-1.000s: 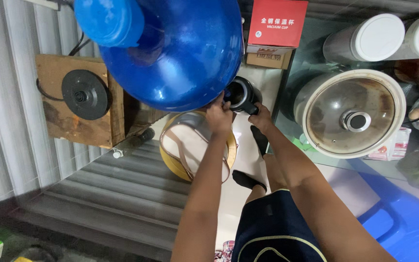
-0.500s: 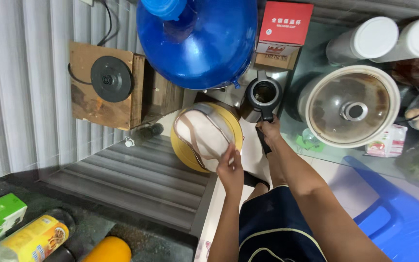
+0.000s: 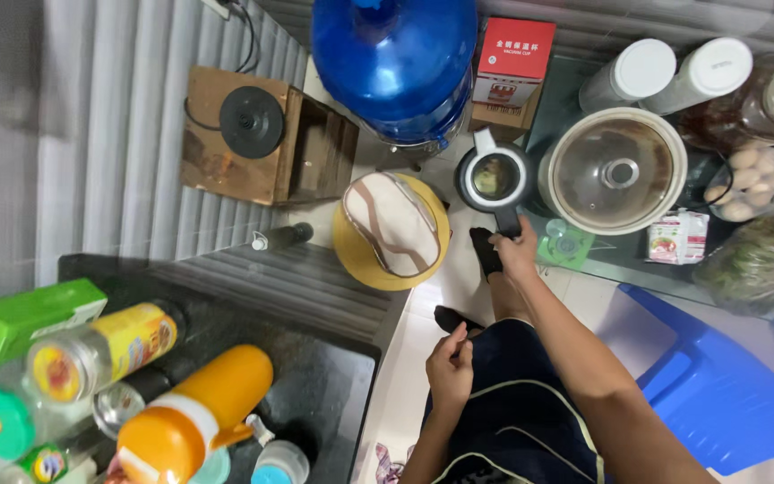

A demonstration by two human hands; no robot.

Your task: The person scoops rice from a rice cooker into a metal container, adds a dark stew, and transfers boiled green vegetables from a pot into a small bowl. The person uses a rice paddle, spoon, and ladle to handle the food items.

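— What is held, and where?

— A round black kettle with an open top (image 3: pixel 493 178) is gripped by its handle in the right hand (image 3: pixel 517 253), fingers closed around it. It is set just below the big blue water bottle (image 3: pixel 396 63), left of the lidded white cooker pot (image 3: pixel 617 170).

— What is seen inside?

— Pale liquid, it seems; the inside is greyish and shiny.

— And the left hand (image 3: pixel 450 367)?

— It is loosely curled near the dark shorts (image 3: pixel 517 421), with nothing seen in it.

light: bright, even | glare: on grey wall, top left | focus: near bottles (image 3: pixel 136 394) blurred; edges bent
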